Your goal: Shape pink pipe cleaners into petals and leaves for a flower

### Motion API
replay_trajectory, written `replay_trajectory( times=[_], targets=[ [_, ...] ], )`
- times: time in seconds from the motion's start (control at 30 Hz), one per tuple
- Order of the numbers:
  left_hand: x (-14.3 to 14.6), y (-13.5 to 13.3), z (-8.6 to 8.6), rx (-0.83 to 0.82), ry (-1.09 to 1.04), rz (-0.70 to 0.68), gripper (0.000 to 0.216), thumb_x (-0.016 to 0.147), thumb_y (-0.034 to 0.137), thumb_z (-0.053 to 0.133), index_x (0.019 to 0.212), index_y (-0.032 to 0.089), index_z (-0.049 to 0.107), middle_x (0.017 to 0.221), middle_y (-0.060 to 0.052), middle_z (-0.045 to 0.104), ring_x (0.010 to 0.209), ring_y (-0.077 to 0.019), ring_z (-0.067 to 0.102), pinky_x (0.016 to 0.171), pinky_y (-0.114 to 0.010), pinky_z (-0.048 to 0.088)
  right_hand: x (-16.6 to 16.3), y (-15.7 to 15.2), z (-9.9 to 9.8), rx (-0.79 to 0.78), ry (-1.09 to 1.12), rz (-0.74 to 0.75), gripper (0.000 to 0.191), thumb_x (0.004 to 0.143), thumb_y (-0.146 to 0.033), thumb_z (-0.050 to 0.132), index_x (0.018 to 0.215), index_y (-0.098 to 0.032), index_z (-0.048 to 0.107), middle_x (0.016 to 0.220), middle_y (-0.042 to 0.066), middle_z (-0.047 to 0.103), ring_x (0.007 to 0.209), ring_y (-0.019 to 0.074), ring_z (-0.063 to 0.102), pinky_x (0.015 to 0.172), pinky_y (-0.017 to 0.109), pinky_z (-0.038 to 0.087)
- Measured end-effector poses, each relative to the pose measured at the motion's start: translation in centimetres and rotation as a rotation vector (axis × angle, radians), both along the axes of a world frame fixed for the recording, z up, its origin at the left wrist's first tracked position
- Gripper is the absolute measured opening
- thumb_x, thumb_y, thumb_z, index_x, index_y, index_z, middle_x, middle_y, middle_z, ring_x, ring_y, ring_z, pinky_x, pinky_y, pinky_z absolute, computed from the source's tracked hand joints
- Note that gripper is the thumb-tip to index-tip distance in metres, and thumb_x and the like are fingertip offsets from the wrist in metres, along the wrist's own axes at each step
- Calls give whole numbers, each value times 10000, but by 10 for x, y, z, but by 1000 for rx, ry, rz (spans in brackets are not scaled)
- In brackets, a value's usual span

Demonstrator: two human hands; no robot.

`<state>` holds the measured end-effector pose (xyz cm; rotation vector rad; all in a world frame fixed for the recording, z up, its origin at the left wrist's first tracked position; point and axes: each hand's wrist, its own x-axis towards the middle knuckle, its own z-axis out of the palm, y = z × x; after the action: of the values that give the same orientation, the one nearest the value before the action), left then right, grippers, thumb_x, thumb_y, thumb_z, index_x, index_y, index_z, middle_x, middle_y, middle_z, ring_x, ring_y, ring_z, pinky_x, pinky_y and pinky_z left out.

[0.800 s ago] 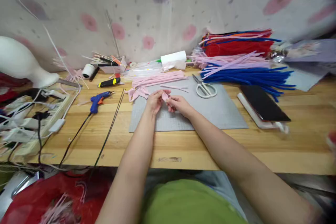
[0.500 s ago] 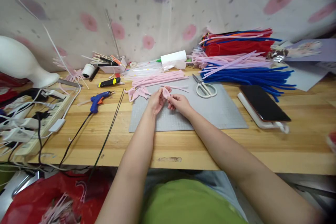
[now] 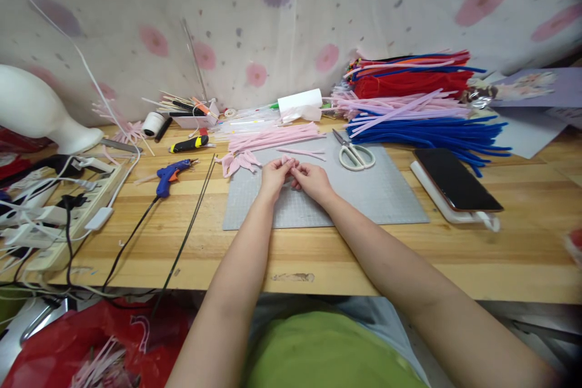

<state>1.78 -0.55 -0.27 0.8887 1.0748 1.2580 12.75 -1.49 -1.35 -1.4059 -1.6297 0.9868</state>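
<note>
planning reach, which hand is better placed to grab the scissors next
Probably the right hand: the scissors lie to its right, while the left hand is farther off. Both hold a pink piece.

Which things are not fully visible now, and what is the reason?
In the head view:
Small pink fuzzy piece: mostly hidden by the left hand and right hand.
White, smooth, rounded form: cut off by the left edge.
Red plastic bag: cut off by the bottom edge.
</note>
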Motion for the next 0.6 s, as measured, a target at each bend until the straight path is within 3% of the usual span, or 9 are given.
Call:
replay_trajectory(
  times=[0.17, 0.3, 0.5, 0.6],
  targets=[
    [2, 0, 1, 4, 2, 42, 253, 577, 316, 713, 687, 105, 625, 657, -39, 651, 620, -118, 606, 650, -250, 467, -2, -1, -1, -2, 38, -16, 285, 785, -408, 463, 634, -181, 552, 532, -3, 617, 465, 102, 573, 524, 215, 441],
    [-2, -2, 5, -46, -6, -67, 268, 619, 318, 690, 788, 114, 649, 707, -37, 660, 561, -90, 585, 595, -228, 459, -1, 0, -2, 5, 101, -51, 336, 781, -477, 438, 656, -188, 555, 565, -3, 619, 475, 108, 567, 489, 216, 427],
    [-8, -3, 7, -57, 3, -196, 294, 651, 347, 671, 831, 115, 654, 674, -29, 647, 583, -94, 589, 606, -226, 480, 4, 5, -4, 139, -5, -84, 263, 735, -442, 505, 739, -198, 604, 635, -12, 635, 587, 112, 566, 561, 214, 419],
    [-7, -4, 7, -53, 21, -137, 293, 675, 368, 645, 846, 130, 649, 686, -28, 653, 592, -101, 595, 607, -235, 486, 6, 8, -7, 121, -6, -94, 211, 737, -380, 498, 755, -198, 603, 653, -10, 645, 606, 115, 574, 580, 219, 424]
  ],
)
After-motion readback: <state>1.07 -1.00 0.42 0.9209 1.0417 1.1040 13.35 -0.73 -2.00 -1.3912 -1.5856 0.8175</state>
